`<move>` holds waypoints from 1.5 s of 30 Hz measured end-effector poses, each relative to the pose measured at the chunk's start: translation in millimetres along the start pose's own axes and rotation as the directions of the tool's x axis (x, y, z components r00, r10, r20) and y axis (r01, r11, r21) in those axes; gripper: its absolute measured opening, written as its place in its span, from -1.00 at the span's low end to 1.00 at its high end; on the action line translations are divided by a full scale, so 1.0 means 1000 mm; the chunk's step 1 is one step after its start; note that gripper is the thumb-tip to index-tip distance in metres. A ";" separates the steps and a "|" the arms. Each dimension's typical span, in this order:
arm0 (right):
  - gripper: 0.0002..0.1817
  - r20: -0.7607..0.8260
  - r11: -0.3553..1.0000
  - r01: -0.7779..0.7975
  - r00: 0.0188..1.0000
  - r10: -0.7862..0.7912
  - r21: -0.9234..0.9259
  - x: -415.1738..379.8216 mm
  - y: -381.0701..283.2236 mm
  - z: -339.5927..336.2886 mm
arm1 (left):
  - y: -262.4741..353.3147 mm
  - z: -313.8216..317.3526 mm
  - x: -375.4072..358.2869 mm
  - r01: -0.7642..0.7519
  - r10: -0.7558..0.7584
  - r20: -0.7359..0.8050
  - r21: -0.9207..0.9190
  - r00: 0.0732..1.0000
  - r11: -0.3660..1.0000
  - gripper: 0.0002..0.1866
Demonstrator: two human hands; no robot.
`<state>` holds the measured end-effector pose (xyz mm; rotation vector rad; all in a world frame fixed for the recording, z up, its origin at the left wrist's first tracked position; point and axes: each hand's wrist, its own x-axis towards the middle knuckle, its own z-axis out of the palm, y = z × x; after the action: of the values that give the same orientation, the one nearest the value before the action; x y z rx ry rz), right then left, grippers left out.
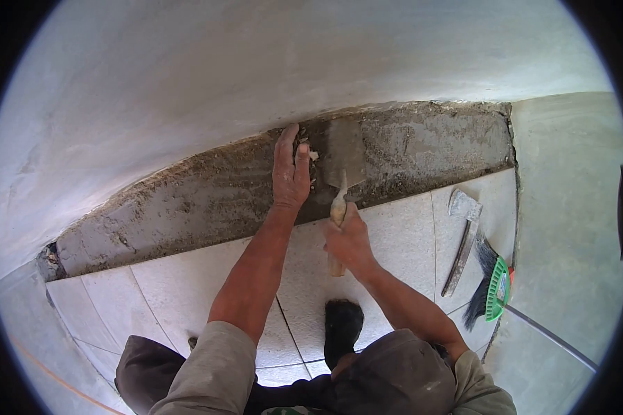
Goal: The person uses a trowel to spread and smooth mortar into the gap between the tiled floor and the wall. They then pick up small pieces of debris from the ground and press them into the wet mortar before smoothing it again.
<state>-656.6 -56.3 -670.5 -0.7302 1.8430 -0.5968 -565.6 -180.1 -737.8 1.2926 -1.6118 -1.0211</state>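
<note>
My right hand (349, 241) is wrapped round the wooden handle of a trowel (345, 153). The trowel's flat grey blade lies against the dark mortar strip (422, 142) along the foot of the wall. Just left of the blade, my left hand (291, 169) rests on the strip with its fingers stretched toward the wall, holding nothing that I can see. Small pale crumbs (314, 155) lie between that hand and the blade.
Pale floor tiles (187, 297) border the strip, and my boot (342, 325) stands on them. At the right lie a hammer (460, 242) with a whitened head and a green broom (495, 287) with black bristles. Plastered walls (567, 207) close in the back and right.
</note>
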 end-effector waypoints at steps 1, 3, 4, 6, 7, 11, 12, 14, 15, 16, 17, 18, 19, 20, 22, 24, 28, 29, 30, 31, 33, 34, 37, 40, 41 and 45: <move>-0.59 0.025 0.993 -0.040 0.999 0.038 0.107 -0.001 -0.010 -0.004 | 0.000 0.000 -0.002 0.012 -0.013 -0.007 -0.043 1.000 0.999 -0.36; -0.59 0.050 0.973 -0.084 0.996 0.075 0.213 -0.002 -0.018 -0.004 | 0.000 0.001 -0.003 0.036 -0.037 -0.008 -0.053 0.999 0.998 -0.36; -0.59 0.079 0.980 -0.095 0.993 0.082 0.177 -0.003 -0.020 -0.001 | 0.001 0.001 -0.002 0.053 -0.054 -0.015 -0.059 0.998 0.997 -0.36; -0.58 0.110 0.985 -0.095 0.991 0.080 0.142 -0.001 -0.018 0.002 | 0.001 0.000 -0.002 0.043 -0.044 -0.005 -0.041 0.999 0.998 -0.36; -0.57 0.087 0.998 0.020 0.996 -0.016 -0.054 0.003 -0.008 0.003 | 0.001 -0.001 -0.002 0.036 -0.036 0.007 -0.024 0.999 0.999 -0.37; -0.61 0.183 0.840 0.199 0.976 -0.121 -0.504 -0.004 -0.002 -0.013 | 0.003 -0.003 -0.005 0.009 -0.009 0.012 0.019 1.000 1.000 -0.36; -0.61 0.191 0.839 0.205 0.974 -0.123 -0.504 -0.007 -0.002 -0.022 | 0.006 -0.008 -0.010 0.037 -0.038 0.019 0.011 0.999 0.999 -0.35; -0.72 0.164 0.616 0.298 0.950 -0.265 -0.729 -0.011 -0.002 -0.045 | 0.009 -0.019 -0.016 0.062 -0.062 0.028 0.009 0.998 0.998 -0.34; -0.76 0.119 0.598 0.213 0.974 -0.194 -0.773 -0.007 -0.010 -0.054 | 0.008 -0.024 -0.019 0.068 -0.069 0.031 0.036 0.997 0.997 -0.33; -0.79 0.070 0.570 0.127 0.990 -0.120 -0.812 0.003 -0.017 -0.064 | 0.007 -0.027 -0.021 0.077 -0.079 0.035 0.061 0.996 0.995 -0.32; -0.80 0.054 0.492 0.185 0.962 -0.269 -0.851 0.016 -0.014 -0.075 | 0.006 -0.031 -0.023 0.086 -0.088 0.031 0.063 0.996 0.994 -0.32; -0.81 0.046 0.405 0.228 0.911 -0.410 -0.885 0.032 -0.010 -0.086 | 0.006 -0.033 -0.024 0.082 -0.083 0.008 0.071 0.997 0.994 -0.32; -0.80 0.080 0.346 0.263 0.882 -0.464 -0.901 0.049 -0.013 -0.095 | 0.006 -0.035 -0.024 0.072 -0.071 -0.017 0.080 0.997 0.994 -0.32; -0.79 0.113 0.285 0.295 0.849 -0.516 -0.912 0.065 -0.018 -0.100 | 0.005 -0.036 -0.025 0.073 -0.071 -0.019 0.083 0.997 0.994 -0.32; -0.78 0.178 0.189 0.342 0.798 -0.576 -0.920 0.089 -0.034 -0.104 | 0.004 -0.040 -0.024 0.144 -0.135 -0.088 0.111 0.987 0.983 -0.30; -0.77 0.251 0.092 0.388 0.741 -0.623 -0.917 0.111 -0.044 -0.100 | -0.001 -0.044 -0.026 0.154 -0.140 -0.115 0.125 0.983 0.980 -0.29; -0.71 0.354 -0.005 0.402 0.802 -0.481 -0.916 0.124 -0.050 -0.092 | -0.004 -0.047 -0.028 0.196 -0.180 -0.168 0.088 0.969 0.977 -0.26; -0.69 0.366 0.013 0.407 0.834 -0.413 -0.913 0.120 -0.053 -0.092 | -0.004 -0.047 -0.027 0.199 -0.182 -0.171 0.090 0.968 0.976 -0.26; -0.69 0.370 0.012 0.411 0.833 -0.412 -0.911 0.115 -0.054 -0.091 | -0.005 -0.047 -0.026 0.209 -0.195 -0.180 0.063 0.964 0.976 -0.26; -0.68 0.373 0.028 0.411 0.851 -0.371 -0.911 0.107 -0.054 -0.090 | -0.004 -0.047 -0.026 0.219 -0.208 -0.188 0.037 0.960 0.975 -0.27; -0.66 0.372 0.044 0.407 0.868 -0.329 -0.912 0.096 -0.047 -0.089 | -0.003 -0.046 -0.026 0.220 -0.213 -0.189 0.015 0.958 0.975 -0.28; -0.67 0.393 0.049 0.431 0.858 -0.331 -0.901 0.093 -0.040 -0.090 | -0.002 -0.045 -0.026 0.218 -0.216 -0.190 -0.010 0.958 0.976 -0.29; -0.70 0.397 0.081 0.455 0.839 -0.373 -0.887 0.081 -0.031 -0.098 | -0.001 -0.044 -0.028 0.227 -0.230 -0.153 -0.033 0.961 0.973 -0.28; -0.72 0.303 0.206 0.429 0.838 -0.454 -0.879 0.081 -0.022 -0.097 | 0.000 -0.040 -0.030 0.235 -0.234 -0.133 -0.009 0.963 0.972 -0.28; -0.73 0.219 0.301 0.399 0.844 -0.489 -0.866 0.082 -0.018 -0.096 | 0.000 -0.038 -0.030 0.235 -0.235 -0.125 -0.014 0.964 0.972 -0.28; -0.72 0.217 0.346 0.374 0.883 -0.415 -0.860 0.074 -0.019 -0.081 | -0.004 -0.036 -0.026 0.164 -0.150 -0.132 0.103 0.980 0.981 -0.33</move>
<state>-749.5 -116.9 -675.5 -1.9510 1.9530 0.1828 -526.9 -159.1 -732.1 1.5500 -1.5107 -0.9339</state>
